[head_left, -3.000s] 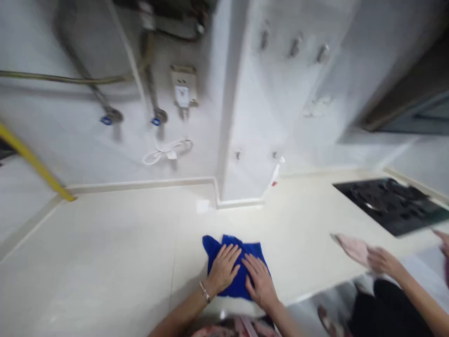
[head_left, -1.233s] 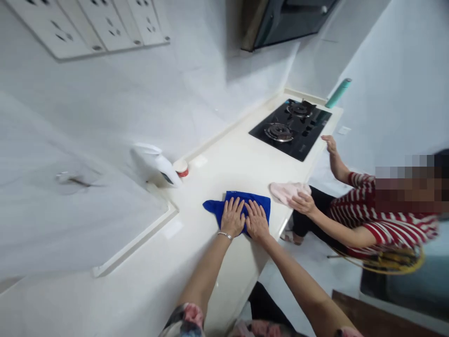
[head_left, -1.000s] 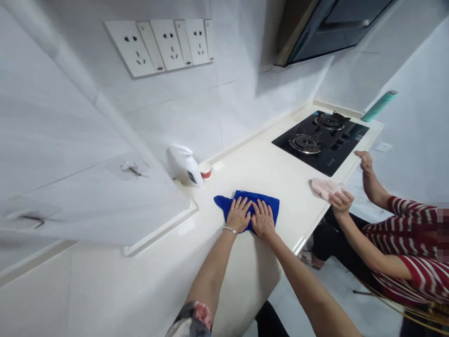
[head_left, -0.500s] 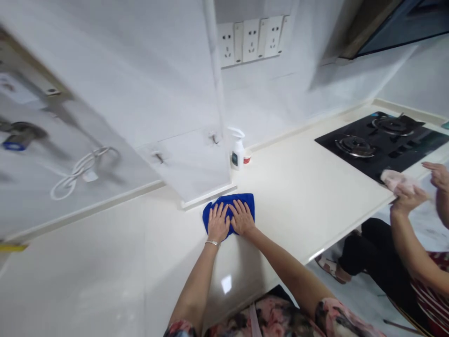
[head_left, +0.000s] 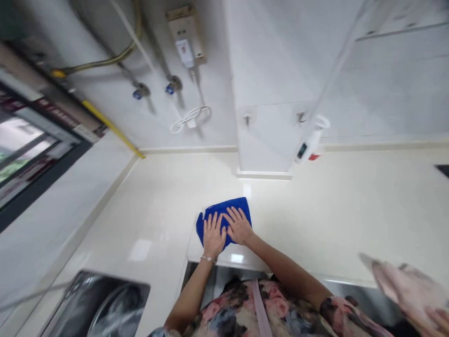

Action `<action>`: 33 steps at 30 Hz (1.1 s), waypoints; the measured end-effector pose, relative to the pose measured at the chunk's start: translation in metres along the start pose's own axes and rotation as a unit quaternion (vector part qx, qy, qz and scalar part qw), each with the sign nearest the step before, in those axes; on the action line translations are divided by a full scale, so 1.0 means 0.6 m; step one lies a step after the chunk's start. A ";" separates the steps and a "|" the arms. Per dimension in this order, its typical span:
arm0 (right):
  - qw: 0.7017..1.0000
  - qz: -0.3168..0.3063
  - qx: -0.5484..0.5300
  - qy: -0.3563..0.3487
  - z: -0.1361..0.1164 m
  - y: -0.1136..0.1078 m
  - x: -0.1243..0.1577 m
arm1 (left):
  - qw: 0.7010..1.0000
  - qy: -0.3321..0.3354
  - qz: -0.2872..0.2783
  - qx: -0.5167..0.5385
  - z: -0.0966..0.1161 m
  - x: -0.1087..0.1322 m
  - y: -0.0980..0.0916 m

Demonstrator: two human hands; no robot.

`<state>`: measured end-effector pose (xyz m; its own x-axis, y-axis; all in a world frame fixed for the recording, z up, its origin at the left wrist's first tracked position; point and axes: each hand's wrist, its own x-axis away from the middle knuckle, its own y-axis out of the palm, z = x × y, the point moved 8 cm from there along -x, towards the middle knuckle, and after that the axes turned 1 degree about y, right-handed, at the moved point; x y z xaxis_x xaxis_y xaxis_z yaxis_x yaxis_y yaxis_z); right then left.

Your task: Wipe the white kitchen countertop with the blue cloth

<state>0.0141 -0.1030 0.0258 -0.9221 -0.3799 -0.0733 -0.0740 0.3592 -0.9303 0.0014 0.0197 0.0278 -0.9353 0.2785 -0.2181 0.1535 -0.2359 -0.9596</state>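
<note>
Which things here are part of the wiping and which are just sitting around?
In use: left hand, right hand, both flat on the blue cloth; countertop.
Lying about: spray bottle, white cable, sink.

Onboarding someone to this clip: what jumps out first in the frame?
The blue cloth at centre, bright against the cream countertop, with the left hand and right hand pressed flat on it side by side. Next, a white spray bottle by the wall pillar behind, and a blurred pink cloth at lower right.
</note>
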 end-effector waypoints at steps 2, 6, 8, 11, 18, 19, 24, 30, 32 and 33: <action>0.999 -0.003 -0.010 -0.037 -0.016 0.007 0.033 | 1.000 -0.026 -0.005 -0.013 0.014 0.047 -0.011; 0.995 -0.002 -0.027 -0.098 -0.024 0.013 0.086 | 0.997 -0.072 -0.017 -0.034 0.047 0.108 -0.020; 0.993 -0.004 -0.030 -0.118 -0.022 0.012 0.109 | 0.995 -0.085 -0.022 -0.036 0.065 0.128 -0.020; 0.990 -0.003 -0.027 -0.138 -0.017 0.006 0.139 | 0.995 -0.092 -0.037 -0.030 0.092 0.150 -0.018; 0.989 0.010 -0.025 -0.145 -0.013 0.002 0.172 | 0.993 -0.080 -0.081 -0.018 0.116 0.160 -0.016; 0.989 0.015 -0.021 -0.147 -0.014 0.004 0.173 | 0.994 -0.072 -0.084 -0.014 0.116 0.160 -0.015; 0.985 0.026 0.002 -0.173 -0.047 0.022 0.147 | 0.994 -0.087 -0.067 0.008 0.081 0.172 -0.011; 0.971 -0.038 -0.002 -0.238 -0.180 0.075 0.023 | 0.977 -0.210 -0.030 -0.009 -0.066 0.192 -0.048; 0.967 -0.054 -0.009 -0.249 -0.224 0.093 -0.028 | 0.971 -0.238 -0.024 -0.011 -0.125 0.185 -0.063; 0.966 -0.060 -0.012 -0.251 -0.241 0.101 -0.053 | 0.969 -0.245 -0.024 -0.011 -0.153 0.177 -0.069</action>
<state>-0.0159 0.0544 0.0238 -0.6058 -0.7839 -0.1363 -0.1829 0.3039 -0.9350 -0.0753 0.1445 0.0282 -0.9798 -0.1884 -0.0677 0.1081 -0.2131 -0.9710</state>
